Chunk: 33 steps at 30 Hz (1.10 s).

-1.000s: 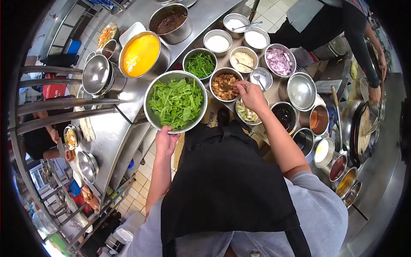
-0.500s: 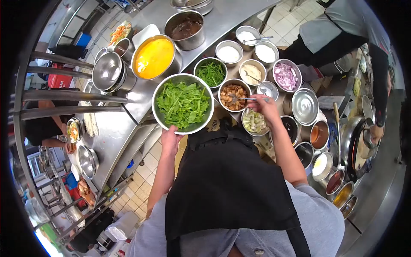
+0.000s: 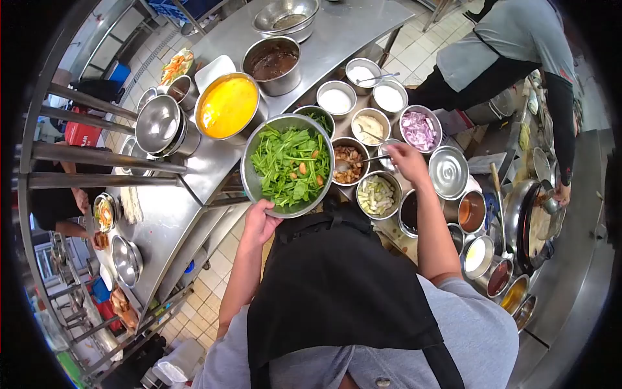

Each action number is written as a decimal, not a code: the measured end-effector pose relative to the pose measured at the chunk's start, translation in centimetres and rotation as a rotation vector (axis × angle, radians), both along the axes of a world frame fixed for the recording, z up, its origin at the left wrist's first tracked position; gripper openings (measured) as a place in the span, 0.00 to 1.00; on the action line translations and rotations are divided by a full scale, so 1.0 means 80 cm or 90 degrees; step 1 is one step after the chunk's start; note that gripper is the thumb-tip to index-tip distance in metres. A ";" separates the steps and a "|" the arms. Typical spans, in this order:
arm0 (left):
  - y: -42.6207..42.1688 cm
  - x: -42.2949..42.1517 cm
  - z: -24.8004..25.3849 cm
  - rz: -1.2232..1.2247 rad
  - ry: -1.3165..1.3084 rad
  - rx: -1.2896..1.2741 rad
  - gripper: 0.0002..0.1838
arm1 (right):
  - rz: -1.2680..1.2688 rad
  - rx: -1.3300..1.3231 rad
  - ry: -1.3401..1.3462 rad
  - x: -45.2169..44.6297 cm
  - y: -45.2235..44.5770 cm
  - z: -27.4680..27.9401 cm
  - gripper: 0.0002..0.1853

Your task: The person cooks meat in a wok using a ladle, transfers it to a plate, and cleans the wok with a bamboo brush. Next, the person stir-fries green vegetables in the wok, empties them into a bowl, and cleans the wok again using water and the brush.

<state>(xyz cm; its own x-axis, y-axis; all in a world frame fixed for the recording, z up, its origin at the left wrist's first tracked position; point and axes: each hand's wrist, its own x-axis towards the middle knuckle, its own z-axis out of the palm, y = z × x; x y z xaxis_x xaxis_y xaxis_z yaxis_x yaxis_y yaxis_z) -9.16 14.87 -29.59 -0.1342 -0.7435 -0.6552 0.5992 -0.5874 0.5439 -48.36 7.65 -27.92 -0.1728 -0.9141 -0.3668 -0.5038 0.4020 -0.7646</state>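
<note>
My left hand (image 3: 261,223) is closed on the near rim of a steel bowl (image 3: 245,170), thumb over the edge. Leafy cut greens (image 3: 285,176) fill it, with a few brown chunks (image 3: 302,168) lying on their right side. In my right hand (image 3: 408,163) is the handle of a metal spoon (image 3: 372,159). Its head reaches over a steel container of brown chunks (image 3: 353,170); whether it carries any is unclear. Pale green chopped pieces (image 3: 377,196) fill the container just below. Behind the bowl, a container of chopped green herbs (image 3: 319,118) is partly covered.
Containers of white powder (image 3: 335,100), beige paste (image 3: 369,128) and chopped purple onion (image 3: 420,129) stand beyond my right hand. A pot of yellow liquid (image 3: 228,107) sits on the steel counter (image 3: 162,223). Another person (image 3: 499,48) works at the right near a wok.
Brown chunks now lie on the greens. The bowl has shifted right, closer to the brown-chunk container and partly over the herbs. My right hand still holds the spoon at that container.
</note>
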 end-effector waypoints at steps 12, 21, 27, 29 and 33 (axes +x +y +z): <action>0.027 0.034 -0.002 0.045 -0.057 -0.019 0.24 | -0.086 -0.230 0.109 0.000 -0.103 -0.075 0.16; 0.002 0.005 0.026 0.035 -0.248 -0.023 0.22 | -0.202 -0.207 -0.122 -0.020 -0.074 -0.060 0.13; -0.038 -0.021 0.035 -0.017 -0.269 -0.059 0.26 | -0.266 -0.164 -0.538 -0.004 -0.042 0.021 0.11; -0.051 -0.025 0.023 -0.027 -0.263 -0.065 0.24 | -0.258 -0.206 -0.389 -0.010 -0.042 0.010 0.10; -0.067 -0.029 0.028 -0.096 -0.246 -0.073 0.20 | -0.287 -0.206 -0.202 -0.025 -0.046 -0.028 0.11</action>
